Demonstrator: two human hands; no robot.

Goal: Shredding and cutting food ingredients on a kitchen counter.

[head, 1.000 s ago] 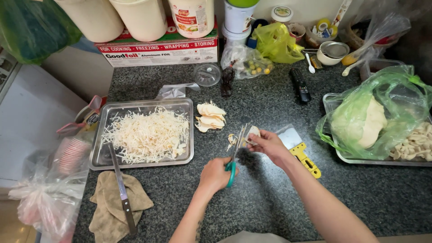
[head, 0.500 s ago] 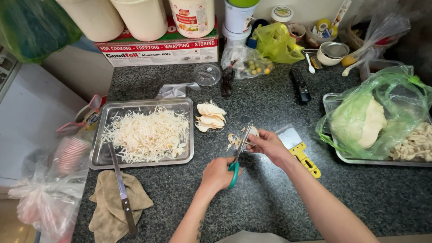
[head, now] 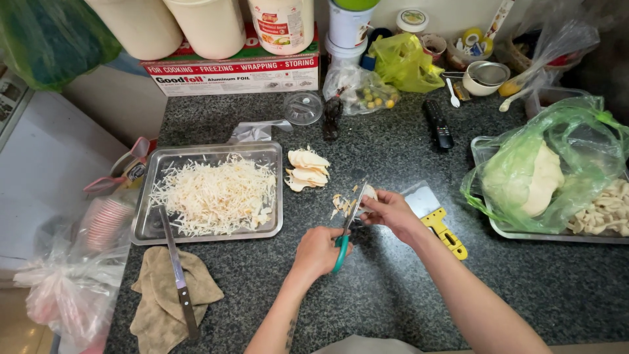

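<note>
My left hand (head: 319,252) grips green-handled scissors (head: 347,229), blades pointing up and away over the dark granite counter (head: 393,301). My right hand (head: 390,211) pinches a small pale slice (head: 369,193) at the blade tips. A few cut pale strips (head: 340,204) lie on the counter just left of the blades. A stack of pale whole slices (head: 305,169) sits further up, beside a metal tray (head: 145,226) heaped with thin shreds (head: 213,194).
A knife (head: 175,269) rests from the tray onto a brown cloth (head: 154,308). A yellow-handled scraper (head: 438,221) lies right of my right hand. At right, a tray (head: 524,231) holds a green bag and pale pieces. Boxes, jars, bags and a remote line the back.
The scissors and both hands stay in nearly the same spot; the blades work at the slice and a few more cut strips lie beside them.
</note>
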